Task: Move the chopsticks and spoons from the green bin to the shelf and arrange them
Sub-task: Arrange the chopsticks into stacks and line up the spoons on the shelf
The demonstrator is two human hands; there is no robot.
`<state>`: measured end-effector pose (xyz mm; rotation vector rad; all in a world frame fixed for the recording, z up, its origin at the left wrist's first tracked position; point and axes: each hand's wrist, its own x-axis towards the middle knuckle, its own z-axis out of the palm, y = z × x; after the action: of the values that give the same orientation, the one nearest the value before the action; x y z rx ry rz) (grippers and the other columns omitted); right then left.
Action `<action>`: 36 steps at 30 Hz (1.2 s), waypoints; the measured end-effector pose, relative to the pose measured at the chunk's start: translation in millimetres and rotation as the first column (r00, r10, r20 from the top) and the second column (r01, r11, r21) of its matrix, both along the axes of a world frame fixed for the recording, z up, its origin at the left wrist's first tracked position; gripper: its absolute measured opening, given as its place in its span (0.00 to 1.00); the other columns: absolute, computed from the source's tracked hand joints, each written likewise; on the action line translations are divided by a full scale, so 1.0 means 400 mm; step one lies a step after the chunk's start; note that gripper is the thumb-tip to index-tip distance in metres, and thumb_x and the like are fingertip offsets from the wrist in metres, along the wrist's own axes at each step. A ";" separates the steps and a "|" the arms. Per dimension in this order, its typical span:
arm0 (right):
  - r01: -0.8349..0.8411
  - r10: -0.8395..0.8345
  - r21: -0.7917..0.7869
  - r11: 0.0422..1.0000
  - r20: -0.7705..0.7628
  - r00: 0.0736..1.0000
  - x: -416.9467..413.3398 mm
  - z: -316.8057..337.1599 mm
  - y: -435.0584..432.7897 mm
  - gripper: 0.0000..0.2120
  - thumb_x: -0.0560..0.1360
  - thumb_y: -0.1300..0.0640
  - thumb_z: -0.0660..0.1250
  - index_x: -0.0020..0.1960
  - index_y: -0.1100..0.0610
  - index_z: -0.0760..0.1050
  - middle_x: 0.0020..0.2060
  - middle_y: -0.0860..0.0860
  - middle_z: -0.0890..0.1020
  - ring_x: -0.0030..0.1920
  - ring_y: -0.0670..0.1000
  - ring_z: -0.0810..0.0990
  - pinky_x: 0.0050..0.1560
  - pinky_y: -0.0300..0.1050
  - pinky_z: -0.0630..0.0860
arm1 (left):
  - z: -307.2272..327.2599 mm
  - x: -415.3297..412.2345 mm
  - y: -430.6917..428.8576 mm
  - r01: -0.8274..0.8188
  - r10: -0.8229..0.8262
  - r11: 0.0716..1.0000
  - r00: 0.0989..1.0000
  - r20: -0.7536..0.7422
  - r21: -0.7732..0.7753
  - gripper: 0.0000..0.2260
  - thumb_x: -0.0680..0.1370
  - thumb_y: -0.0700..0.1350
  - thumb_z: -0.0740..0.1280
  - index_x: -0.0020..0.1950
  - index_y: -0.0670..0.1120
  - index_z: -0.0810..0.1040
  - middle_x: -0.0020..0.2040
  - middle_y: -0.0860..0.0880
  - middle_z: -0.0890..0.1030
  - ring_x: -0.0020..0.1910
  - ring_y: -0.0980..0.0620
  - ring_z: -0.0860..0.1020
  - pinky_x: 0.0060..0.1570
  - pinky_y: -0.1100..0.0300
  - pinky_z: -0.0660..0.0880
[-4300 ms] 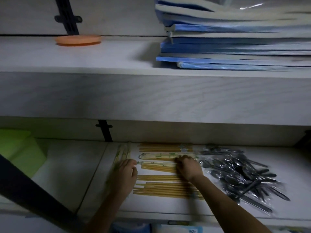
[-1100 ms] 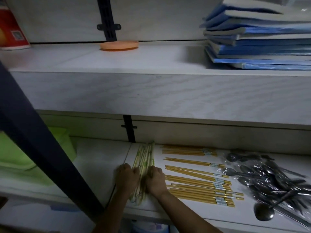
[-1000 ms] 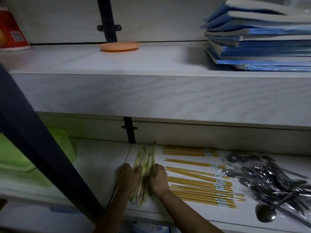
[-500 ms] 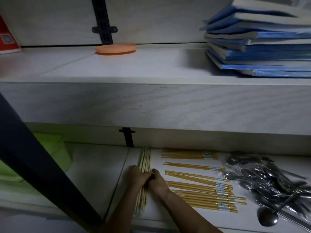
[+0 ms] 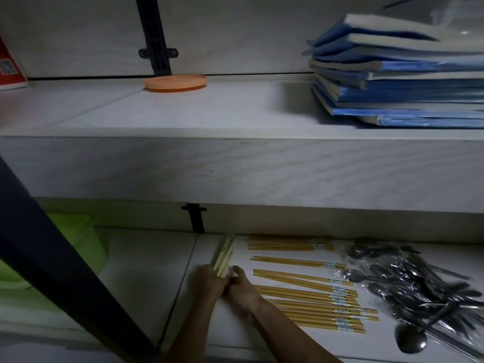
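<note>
On the lower shelf (image 5: 146,271) my left hand (image 5: 209,281) and my right hand (image 5: 242,286) press together around a bundle of pale green-wrapped chopsticks (image 5: 224,255), which points away toward the back wall. To the right, several yellow chopstick pairs (image 5: 309,292) lie in rows running left to right. Further right is a heap of metal spoons in clear wrappers (image 5: 413,279), with a ladle (image 5: 411,340) at the front. The green bin (image 5: 78,247) stands at the left, partly behind a dark post.
A dark diagonal post (image 5: 52,271) crosses the left foreground. The upper shelf (image 5: 235,163) overhangs the work area; it carries an orange lid (image 5: 175,83), a stack of blue folders (image 5: 398,82) and a red box (image 5: 9,69). A black bracket (image 5: 195,218) sits on the back wall.
Both hands have closed in from either side of the green-wrapped chopsticks, squeezing the loose spread into a tight bundle. The yellow chopsticks and spoons have stayed put.
</note>
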<state>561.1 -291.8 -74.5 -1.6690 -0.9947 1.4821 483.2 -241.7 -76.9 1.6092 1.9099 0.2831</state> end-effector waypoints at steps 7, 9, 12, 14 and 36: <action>-0.046 0.028 0.206 0.977 0.090 0.996 0.007 0.075 -0.060 0.20 0.78 0.66 0.55 0.69 0.58 0.60 0.61 0.58 0.73 0.61 0.54 0.74 0.59 0.38 0.70 | 0.008 -0.024 -0.018 0.037 -0.048 0.999 0.906 0.420 0.035 0.12 0.65 0.41 0.76 0.45 0.45 0.79 0.36 0.50 0.79 0.39 0.47 0.78 0.28 0.68 0.69; 0.038 -0.048 0.282 0.959 0.029 0.998 0.027 0.080 -0.092 0.17 0.78 0.68 0.56 0.62 0.52 0.66 0.57 0.52 0.73 0.55 0.49 0.75 0.54 0.36 0.72 | 0.034 -0.030 -0.034 0.058 -0.085 0.996 0.876 0.475 0.072 0.12 0.67 0.40 0.73 0.49 0.45 0.78 0.36 0.50 0.78 0.34 0.48 0.77 0.28 0.65 0.72; 0.201 -0.168 0.291 0.935 -0.136 0.976 0.078 0.092 -0.142 0.13 0.78 0.62 0.60 0.60 0.50 0.69 0.58 0.49 0.74 0.57 0.48 0.75 0.56 0.39 0.72 | 0.083 -0.031 -0.073 0.192 -0.231 0.973 0.851 0.472 0.130 0.13 0.73 0.35 0.65 0.57 0.43 0.73 0.36 0.49 0.74 0.29 0.53 0.73 0.24 0.66 0.70; 0.241 -0.161 0.269 0.932 -0.289 0.944 0.113 0.112 -0.175 0.18 0.73 0.55 0.68 0.62 0.53 0.69 0.58 0.49 0.77 0.57 0.47 0.76 0.55 0.37 0.73 | 0.115 -0.022 -0.115 0.327 -0.360 0.932 0.806 0.470 0.154 0.14 0.74 0.35 0.64 0.57 0.47 0.72 0.38 0.50 0.74 0.32 0.55 0.73 0.26 0.67 0.70; 0.145 -0.096 0.478 0.866 -0.127 0.987 0.247 0.243 -0.286 0.08 0.69 0.63 0.72 0.47 0.59 0.76 0.40 0.52 0.81 0.43 0.48 0.80 0.46 0.40 0.77 | 0.091 0.192 -0.314 0.383 -0.383 0.904 0.525 0.760 0.191 0.22 0.70 0.32 0.70 0.54 0.57 0.73 0.55 0.55 0.79 0.58 0.56 0.78 0.56 0.59 0.76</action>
<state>659.8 -406.2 22.5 -1.2550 -1.0794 1.1011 559.9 -367.2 -40.3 1.4869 0.8386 0.6721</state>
